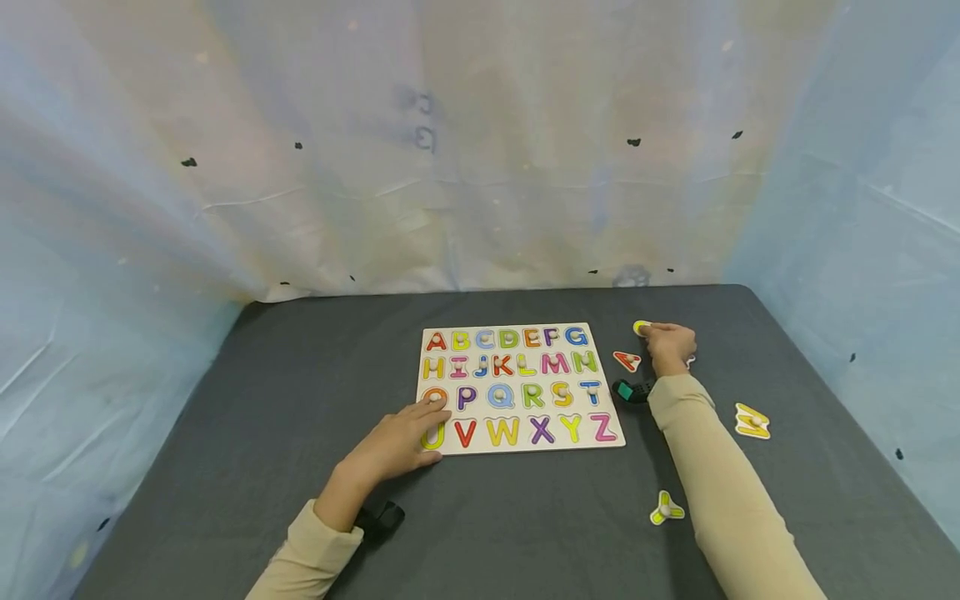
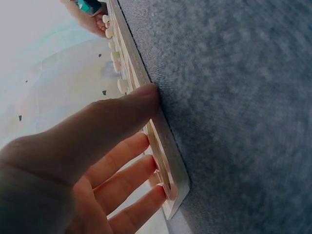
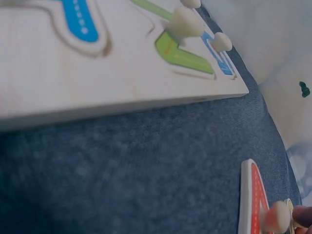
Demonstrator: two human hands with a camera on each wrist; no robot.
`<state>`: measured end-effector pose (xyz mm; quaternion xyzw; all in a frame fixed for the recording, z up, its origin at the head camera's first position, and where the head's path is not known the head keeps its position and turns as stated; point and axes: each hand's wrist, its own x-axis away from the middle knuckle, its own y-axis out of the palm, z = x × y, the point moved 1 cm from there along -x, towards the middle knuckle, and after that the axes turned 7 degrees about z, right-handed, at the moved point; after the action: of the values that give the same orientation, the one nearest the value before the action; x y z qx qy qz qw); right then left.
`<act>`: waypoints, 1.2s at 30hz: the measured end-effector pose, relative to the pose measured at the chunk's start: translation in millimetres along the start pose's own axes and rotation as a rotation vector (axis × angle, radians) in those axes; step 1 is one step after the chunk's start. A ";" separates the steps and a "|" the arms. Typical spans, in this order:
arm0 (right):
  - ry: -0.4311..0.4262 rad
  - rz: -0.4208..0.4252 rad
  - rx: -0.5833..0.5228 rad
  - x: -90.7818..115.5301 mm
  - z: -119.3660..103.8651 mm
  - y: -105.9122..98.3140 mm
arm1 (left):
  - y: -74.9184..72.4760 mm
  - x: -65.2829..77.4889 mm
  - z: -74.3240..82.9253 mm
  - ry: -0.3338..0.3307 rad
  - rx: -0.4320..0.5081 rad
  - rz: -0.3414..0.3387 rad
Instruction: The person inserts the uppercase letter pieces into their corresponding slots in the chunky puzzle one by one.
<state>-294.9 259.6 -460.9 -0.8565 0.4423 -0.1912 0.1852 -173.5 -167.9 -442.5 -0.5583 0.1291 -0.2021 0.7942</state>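
Observation:
A wooden alphabet puzzle board (image 1: 487,414) lies flat on the table, with knobbed letter pieces in its upper rows. My left hand (image 1: 397,437) rests on its lower left corner. In the left wrist view the thumb lies along the board's edge and the fingertips touch its top. Right of the board, my right hand (image 1: 670,346) pinches a yellow letter piece (image 1: 640,327), mostly covered by the fingers. Just below lies a red V piece (image 1: 627,361), also large in the right wrist view. Part of another piece (image 1: 691,361) shows beside my right wrist.
A yellow W piece (image 1: 752,422) lies to the right of my right forearm. Nearer me, a yellow-green Y piece (image 1: 666,507) lies left of that forearm. The dark table (image 1: 510,533) meets a pale cloth backdrop (image 1: 480,208) at its far edge.

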 end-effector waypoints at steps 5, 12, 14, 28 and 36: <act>-0.005 0.026 0.012 0.3 -0.9 -0.2 | -0.2 0.3 0.9 -0.001 0.006 -0.004; -0.027 0.038 -0.022 1.1 0.4 -2.5 | -0.6 -0.5 1.2 0.034 0.004 0.008; -0.058 0.023 -0.036 2.6 -0.4 -3.9 | -1.4 -0.3 1.3 0.038 0.007 0.020; -0.492 -0.233 0.065 68.0 -11.5 -4.4 | -1.2 -1.2 -1.2 0.007 0.024 0.070; -0.586 -0.395 0.084 109.9 -10.5 -3.2 | -2.5 0.4 -0.9 0.010 0.033 0.071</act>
<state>-239.0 168.7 -432.4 -0.9356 0.1878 0.0125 0.2988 -174.1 -169.5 -440.4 -0.5392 0.1496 -0.1785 0.8093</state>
